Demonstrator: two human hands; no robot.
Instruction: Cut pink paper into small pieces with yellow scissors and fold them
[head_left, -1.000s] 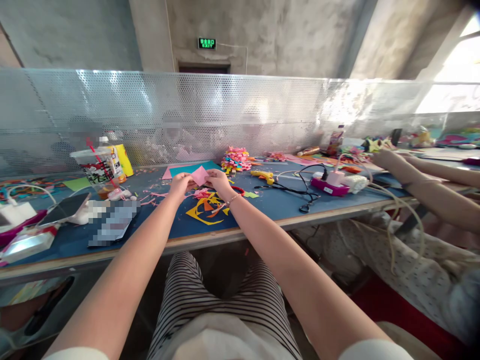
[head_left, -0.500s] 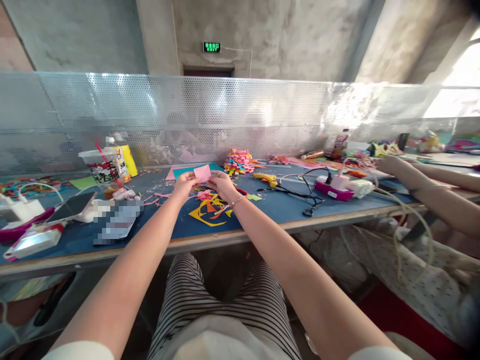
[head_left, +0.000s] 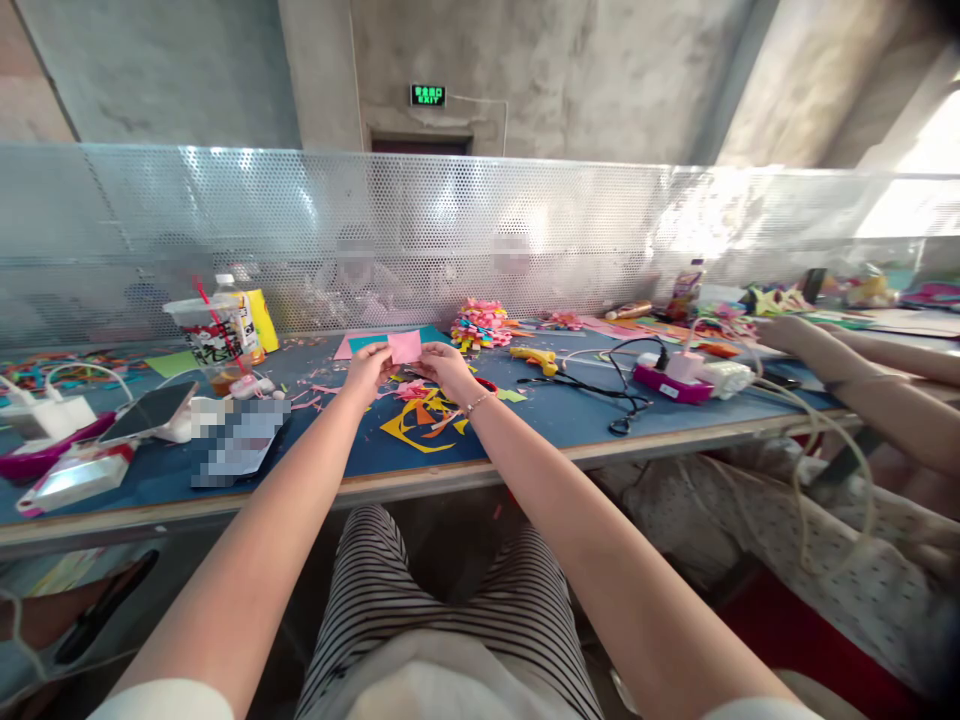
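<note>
A small pink paper [head_left: 405, 347] is held up above the blue table between my two hands. My left hand [head_left: 370, 368] pinches its left edge, and my right hand [head_left: 445, 368] grips the right edge. Beneath and in front of them lie yellow and orange paper scraps [head_left: 420, 425] and pink strips. Behind the paper rest a teal sheet [head_left: 431, 336] and a pink sheet [head_left: 346, 346]. A pile of folded, many-coloured paper [head_left: 480, 325] stands just beyond my right hand.
A yellow glue gun [head_left: 534, 358], black cables [head_left: 600, 388] and a purple power strip [head_left: 673, 385] lie to the right. On the left are a plastic cup [head_left: 210, 335], a phone [head_left: 150, 410] and a white box [head_left: 79, 475]. Another person's arms [head_left: 862, 380] reach in at far right.
The pink paper has turned from a tilted position to nearly level between my hands. The view has shifted slightly.
</note>
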